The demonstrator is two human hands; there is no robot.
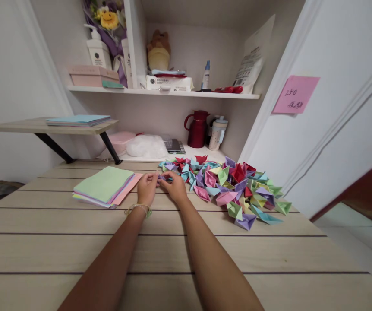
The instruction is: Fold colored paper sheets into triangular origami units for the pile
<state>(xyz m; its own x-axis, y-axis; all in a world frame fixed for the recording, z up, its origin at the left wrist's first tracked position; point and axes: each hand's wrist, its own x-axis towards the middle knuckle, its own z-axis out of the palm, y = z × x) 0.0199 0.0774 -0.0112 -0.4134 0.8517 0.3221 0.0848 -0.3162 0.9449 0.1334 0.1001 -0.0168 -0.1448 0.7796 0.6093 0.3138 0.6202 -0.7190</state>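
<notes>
My left hand [146, 188] and my right hand [174, 186] meet above the slatted table, fingers closed in a pinch. Between their fingertips is a small piece of purple folded paper [161, 177], mostly hidden by the fingers. To the left of my left hand lies a stack of coloured paper sheets [105, 185], light green on top, with a salmon sheet [128, 190] sticking out beside it. A large heap of folded paper boats [224, 176] in pink, purple, red, green, yellow and blue spreads to the right of my right hand.
A small raised shelf [20, 125] on black brackets holds more paper [78, 120] at the left. Behind the table stand a red jug [198, 129], a cup [218, 134] and a white plastic bag [147, 146]. A pink note [296, 94] is stuck on the right wall.
</notes>
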